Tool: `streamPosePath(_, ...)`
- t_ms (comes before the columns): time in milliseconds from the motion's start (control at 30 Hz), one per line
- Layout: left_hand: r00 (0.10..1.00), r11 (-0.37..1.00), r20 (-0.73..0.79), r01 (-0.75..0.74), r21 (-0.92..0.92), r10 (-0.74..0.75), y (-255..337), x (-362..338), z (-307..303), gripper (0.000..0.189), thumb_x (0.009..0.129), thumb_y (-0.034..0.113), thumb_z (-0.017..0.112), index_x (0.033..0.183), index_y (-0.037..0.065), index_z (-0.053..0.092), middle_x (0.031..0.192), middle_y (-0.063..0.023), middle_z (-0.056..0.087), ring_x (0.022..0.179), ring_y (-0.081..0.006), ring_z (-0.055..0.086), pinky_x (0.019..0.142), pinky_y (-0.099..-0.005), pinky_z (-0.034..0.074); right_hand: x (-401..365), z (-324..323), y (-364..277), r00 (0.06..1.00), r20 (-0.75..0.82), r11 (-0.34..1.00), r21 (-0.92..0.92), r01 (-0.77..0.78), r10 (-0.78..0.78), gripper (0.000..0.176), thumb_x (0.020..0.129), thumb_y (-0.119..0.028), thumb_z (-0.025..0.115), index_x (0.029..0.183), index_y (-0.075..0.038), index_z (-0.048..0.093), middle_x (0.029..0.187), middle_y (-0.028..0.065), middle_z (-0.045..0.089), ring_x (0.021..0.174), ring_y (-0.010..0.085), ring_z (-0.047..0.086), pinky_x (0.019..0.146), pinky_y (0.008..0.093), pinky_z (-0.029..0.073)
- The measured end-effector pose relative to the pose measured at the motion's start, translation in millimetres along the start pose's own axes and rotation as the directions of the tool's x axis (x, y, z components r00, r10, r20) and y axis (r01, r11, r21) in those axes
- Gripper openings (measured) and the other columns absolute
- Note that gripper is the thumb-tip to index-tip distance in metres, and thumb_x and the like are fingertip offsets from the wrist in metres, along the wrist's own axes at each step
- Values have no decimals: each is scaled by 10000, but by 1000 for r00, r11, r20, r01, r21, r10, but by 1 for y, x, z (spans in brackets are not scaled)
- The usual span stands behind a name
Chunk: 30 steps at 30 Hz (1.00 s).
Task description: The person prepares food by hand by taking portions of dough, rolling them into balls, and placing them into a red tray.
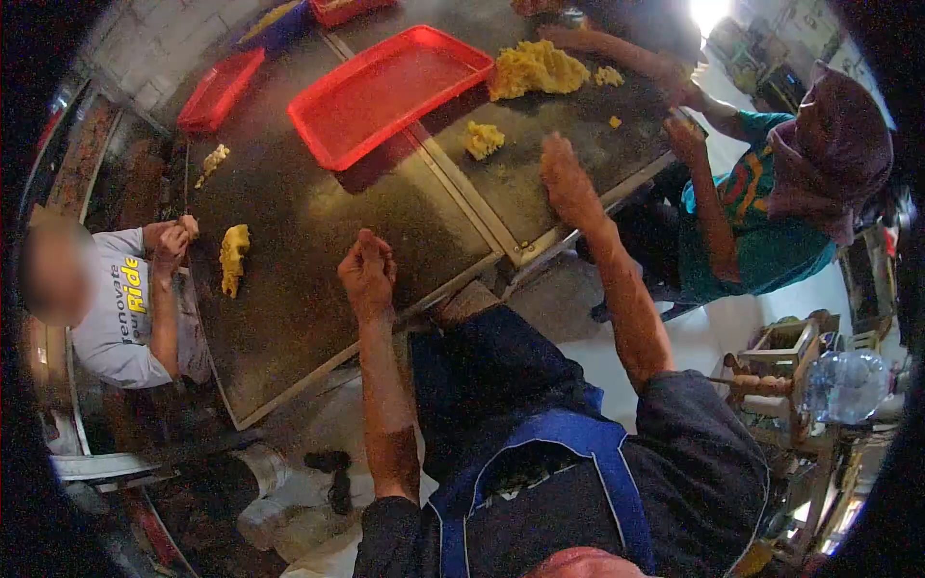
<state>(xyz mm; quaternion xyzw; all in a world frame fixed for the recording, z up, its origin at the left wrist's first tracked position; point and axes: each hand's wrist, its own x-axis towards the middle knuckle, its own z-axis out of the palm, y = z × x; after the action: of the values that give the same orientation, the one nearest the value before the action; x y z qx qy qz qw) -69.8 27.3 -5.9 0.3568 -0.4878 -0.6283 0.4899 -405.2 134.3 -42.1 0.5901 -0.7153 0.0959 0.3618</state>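
My left hand is raised over the near part of the metal table, its fingers pressed together in a pinch. Whatever may be between those fingertips is too small to make out. My right hand is held near the table's front edge, fingers stretched out and slightly blurred, with nothing visible in it. Just beyond it lies a small lump of yellow dough. Farther back a large mound of yellow dough rests beside a red tray.
A metal seam divides the table. On the left, a person in a grey shirt stands near a strip of dough and another red tray. At right a person in a green shirt works by dough crumbs.
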Motion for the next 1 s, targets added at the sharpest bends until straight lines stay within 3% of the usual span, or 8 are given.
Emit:
streamPosePath(100, 999, 998, -4, -37, -43, 37, -14, 6, -9, 443, 943, 486, 601, 733, 97, 591, 670, 20, 540, 497, -54, 468, 422, -216, 365, -8, -18, 1, 949, 226, 751, 581, -313, 220, 338, 907, -170, 644, 1219, -42, 630, 1183, 182, 659, 1085, 386, 621, 904, 458, 504)
streamPosePath(333, 999, 996, -39, 15, 86, -12, -4, -6, 7, 442, 953, 467, 599, 731, 85, 589, 659, 20, 525, 480, -54, 451, 415, -221, 343, 0, -44, 6, 942, 264, 824, 471, -314, 208, 283, 873, -188, 680, 1146, -116, 680, 1029, 125, 707, 927, 381, 650, 788, 443, 530)
streamPosePath(433, 993, 979, 98, 81, -184, -64, -8, 0, 12, 449, 956, 475, 589, 733, 85, 592, 635, 26, 514, 478, -52, 448, 417, -219, 335, 7, -38, 21, 799, 594, 708, 523, -474, 96, 265, 878, -156, 658, 1141, -143, 688, 1000, 109, 696, 972, 363, 620, 850, 442, 508)
streamPosePath(633, 998, 994, 47, -46, 97, 42, -14, 1, 26, 459, 955, 490, 583, 732, 89, 593, 619, 29, 514, 497, -49, 462, 420, -221, 339, 3, -22, 21, 887, 461, 897, 377, -229, 33, 263, 902, -54, 577, 1136, -107, 686, 1210, 151, 654, 1140, 344, 585, 1032, 455, 400)
streamPosePath(700, 998, 993, 32, -57, 103, 54, -13, -2, 17, 454, 954, 484, 588, 736, 86, 594, 631, 27, 523, 501, -50, 465, 423, -223, 346, -19, 19, 30, 973, -166, 916, 393, -82, 159, 199, 929, -193, 562, 1002, -72, 701, 1088, 150, 675, 1035, 366, 617, 904, 507, 466)
streamPosePath(733, 998, 992, 11, -60, 111, 59, -13, -2, 10, 449, 953, 478, 593, 741, 83, 594, 643, 25, 532, 504, -51, 467, 426, -225, 352, -23, 14, 29, 973, -168, 915, 396, -83, 161, 199, 929, -193, 562, 1002, -72, 701, 1088, 150, 675, 1035, 366, 617, 904, 507, 466)
streamPosePath(900, 996, 996, 3, -90, 10, 90, -7, -6, -5, 382, 950, 418, 623, 809, 64, 630, 664, 29, 546, 524, -53, 469, 435, -221, 353, -14, -41, 13, 759, 348, 483, 609, -629, 550, 223, 940, -192, 598, 1076, -43, 693, 1162, 155, 678, 1066, 327, 649, 953, 394, 508)
streamPosePath(1000, 995, 994, -11, -96, 45, 97, 8, -3, -17, 317, 946, 367, 646, 908, 54, 679, 672, 34, 553, 540, -51, 470, 445, -212, 352, 1, -62, -42, 790, 324, 108, 893, -437, 521, 193, 891, -40, 649, 1077, -41, 702, 1080, 127, 713, 1042, 267, 668, 899, 321, 524)
